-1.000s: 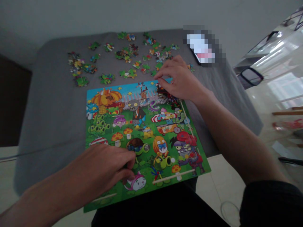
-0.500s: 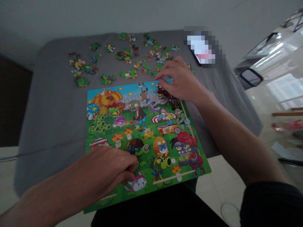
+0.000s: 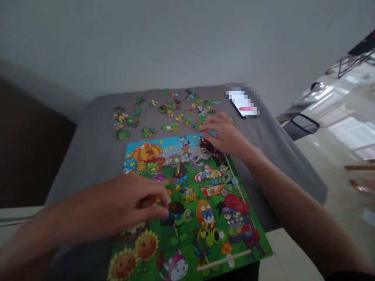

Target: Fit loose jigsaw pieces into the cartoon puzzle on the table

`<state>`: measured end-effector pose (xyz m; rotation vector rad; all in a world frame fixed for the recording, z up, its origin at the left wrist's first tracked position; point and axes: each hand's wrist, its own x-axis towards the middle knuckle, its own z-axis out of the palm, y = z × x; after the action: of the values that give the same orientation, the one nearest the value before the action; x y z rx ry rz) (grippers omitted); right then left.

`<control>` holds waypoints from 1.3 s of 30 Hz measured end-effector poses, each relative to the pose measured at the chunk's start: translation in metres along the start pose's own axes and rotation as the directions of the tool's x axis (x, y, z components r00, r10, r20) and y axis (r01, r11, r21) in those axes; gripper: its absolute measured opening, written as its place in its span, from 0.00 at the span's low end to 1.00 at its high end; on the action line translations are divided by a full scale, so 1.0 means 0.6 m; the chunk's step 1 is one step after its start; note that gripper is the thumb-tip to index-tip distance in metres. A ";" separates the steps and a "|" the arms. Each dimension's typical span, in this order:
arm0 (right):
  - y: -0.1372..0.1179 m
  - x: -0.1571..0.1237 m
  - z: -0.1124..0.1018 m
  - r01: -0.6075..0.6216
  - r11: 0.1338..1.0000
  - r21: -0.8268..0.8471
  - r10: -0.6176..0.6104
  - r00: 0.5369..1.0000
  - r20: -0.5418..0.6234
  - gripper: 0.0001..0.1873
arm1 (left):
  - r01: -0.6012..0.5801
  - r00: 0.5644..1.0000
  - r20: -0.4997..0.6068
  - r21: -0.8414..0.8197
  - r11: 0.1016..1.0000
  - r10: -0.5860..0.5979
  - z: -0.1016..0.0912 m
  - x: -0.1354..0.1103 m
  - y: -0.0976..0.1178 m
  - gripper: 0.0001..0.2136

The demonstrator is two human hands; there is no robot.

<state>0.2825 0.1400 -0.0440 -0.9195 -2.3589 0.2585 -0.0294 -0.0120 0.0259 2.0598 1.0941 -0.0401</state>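
Note:
A colourful cartoon jigsaw puzzle board lies on the near part of the grey-covered table and reaches past its front edge. My left hand hovers above the left middle of the board, slightly blurred. Its fingers are bent, with a gap between thumb and index finger and no piece visible in them. At the board's top right corner rests my right hand, fingers loosely stretched and thumb apart, near loose puzzle pieces. Nothing shows in its grasp. Pale strips run along the board's front and right sides.
More loose pieces are scattered behind the board on the grey cloth. A phone with a lit screen lies at the back right. Behind the table stands a wall. Shiny floor tiles show at right.
My left hand has lifted from the lower board near the pink-capped cat and uncovered the sunflowers. My right hand stays at the top right corner. The camera view has tilted up.

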 end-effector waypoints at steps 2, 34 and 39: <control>0.000 -0.001 0.003 0.001 1.000 -0.002 -0.001 1.000 -0.007 0.12 | 0.051 0.993 -0.110 0.022 0.998 -0.048 -0.043 0.035 -0.034 0.19; -0.023 0.010 -0.012 -0.151 0.986 -0.070 0.158 0.982 0.107 0.12 | -0.248 0.969 -0.066 -0.195 0.949 0.239 0.049 0.066 0.015 0.10; -0.027 0.013 -0.017 -0.209 0.973 -0.098 0.222 0.964 0.150 0.12 | -0.118 0.977 0.119 -0.400 0.909 0.179 0.090 0.057 0.044 0.08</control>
<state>0.2749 0.1326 -0.0264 -1.2397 -2.4298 0.3353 0.0276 -0.0322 -0.0072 1.7392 0.7747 0.0898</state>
